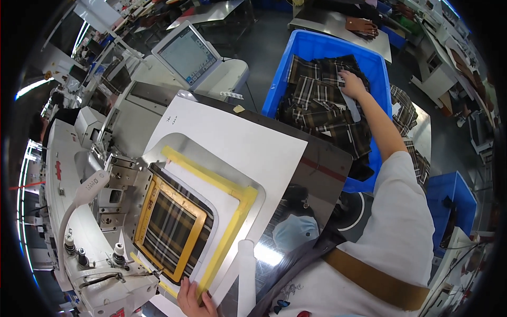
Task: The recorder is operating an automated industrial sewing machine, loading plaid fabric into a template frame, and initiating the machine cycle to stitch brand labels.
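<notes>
1. While the right hand (353, 84) reaches into a blue bin (275, 84), its fingers lie on the heap of plaid pieces (311, 92); whether they pinch a piece, cannot tell.
2. Left hand (195, 300) is at the near edge of the work area, thumb and fingers spread, fingertips by the lower end of a yellow tape strip (227, 243). Grip pressure: cannot tell.
3. One plaid panel (168, 227) in brown, black and white lies flat within a yellow rectangular frame (189, 245), beside the white machine (68, 164) on the left.
4. Frame sits inside the taped border; a large white sheet (248, 137) extends beyond it, toward the bin.
5. Behind the sheet, a tilted display (189, 54) is lit.
6. More plaid cloth (404, 112) lies outside the bin, just beside its right wall.
7. Second blue bin (449, 198) stands farther right.
</notes>
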A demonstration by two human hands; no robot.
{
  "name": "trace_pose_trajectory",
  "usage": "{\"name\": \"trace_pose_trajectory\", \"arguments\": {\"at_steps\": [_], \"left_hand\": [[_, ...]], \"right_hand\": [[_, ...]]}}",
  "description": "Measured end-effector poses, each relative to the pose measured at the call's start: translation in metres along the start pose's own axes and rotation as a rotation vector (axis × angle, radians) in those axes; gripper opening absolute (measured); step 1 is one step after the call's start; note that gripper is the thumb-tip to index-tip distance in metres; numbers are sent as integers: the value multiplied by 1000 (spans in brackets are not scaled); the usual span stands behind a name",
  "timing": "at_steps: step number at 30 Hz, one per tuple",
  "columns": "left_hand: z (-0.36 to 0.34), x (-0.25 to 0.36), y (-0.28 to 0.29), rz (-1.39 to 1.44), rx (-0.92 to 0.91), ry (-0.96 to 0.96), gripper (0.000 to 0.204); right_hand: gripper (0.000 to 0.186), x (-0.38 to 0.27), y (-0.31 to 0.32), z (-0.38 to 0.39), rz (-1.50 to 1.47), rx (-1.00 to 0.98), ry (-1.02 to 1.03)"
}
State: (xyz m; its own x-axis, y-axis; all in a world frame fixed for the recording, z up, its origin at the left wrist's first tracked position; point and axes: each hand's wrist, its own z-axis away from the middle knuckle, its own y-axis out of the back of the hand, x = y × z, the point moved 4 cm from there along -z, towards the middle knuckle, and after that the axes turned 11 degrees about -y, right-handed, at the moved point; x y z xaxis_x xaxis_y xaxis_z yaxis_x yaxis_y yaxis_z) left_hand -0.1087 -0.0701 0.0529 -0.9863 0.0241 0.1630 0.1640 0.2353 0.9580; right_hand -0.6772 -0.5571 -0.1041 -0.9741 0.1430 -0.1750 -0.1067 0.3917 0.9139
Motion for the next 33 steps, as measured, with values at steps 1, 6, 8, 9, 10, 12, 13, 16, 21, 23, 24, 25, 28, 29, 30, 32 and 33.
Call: {"name": "trace_pose_trajectory", "arguments": {"at_steps": [1,6,8,9,10,12,13,16,21,23,24,25,28,29,30,32,33], "left_hand": [[1,1,1,-4,-4,5,30],[1,-3,1,17,-1,15,28],[-3,-3,6,-5,27,-53,28],[-5,0,9,-26,50,-122,28],[-9,0,12,-33,55,-108,28],[-25,12,18,237,64,-149,35],[-45,28,19,454,-22,-108,46],[-103,76,-3,1564,-91,140,74],[-109,69,-15,1684,-34,667,33],[-94,52,-10,1687,-1,654,34],[-89,45,-7,1689,-15,611,35],[-83,39,-6,1661,37,576,36],[-76,26,-5,1637,107,602,38],[-76,25,-3,1621,110,630,32],[-73,19,-4,1623,114,632,32],[-68,6,-15,1599,-23,667,25],[-69,5,-16,1582,-21,627,20]], "right_hand": [[29,-2,-4,2,-24,109,125],[25,-15,-8,-13,-7,-6,-105],[32,-22,28,-17,-263,276,-290],[31,-41,58,-17,-327,344,-312],[30,-63,92,-13,-425,387,-272],[26,-111,155,8,-600,413,-3],[25,-138,191,35,-698,500,188],[48,-249,253,136,-512,174,886],[44,-326,268,253,-543,-101,1662],[51,-339,259,230,-767,-395,1422],[55,-346,249,211,-890,-435,1233],[55,-355,232,198,-979,-600,893],[41,-381,189,205,-936,-1631,362],[41,-383,186,200,-931,-1634,368],[36,-383,181,194,-1003,-1619,257],[30,-384,179,191,-1071,-1586,124],[27,-384,186,190,-1129,-1536,172]]}}
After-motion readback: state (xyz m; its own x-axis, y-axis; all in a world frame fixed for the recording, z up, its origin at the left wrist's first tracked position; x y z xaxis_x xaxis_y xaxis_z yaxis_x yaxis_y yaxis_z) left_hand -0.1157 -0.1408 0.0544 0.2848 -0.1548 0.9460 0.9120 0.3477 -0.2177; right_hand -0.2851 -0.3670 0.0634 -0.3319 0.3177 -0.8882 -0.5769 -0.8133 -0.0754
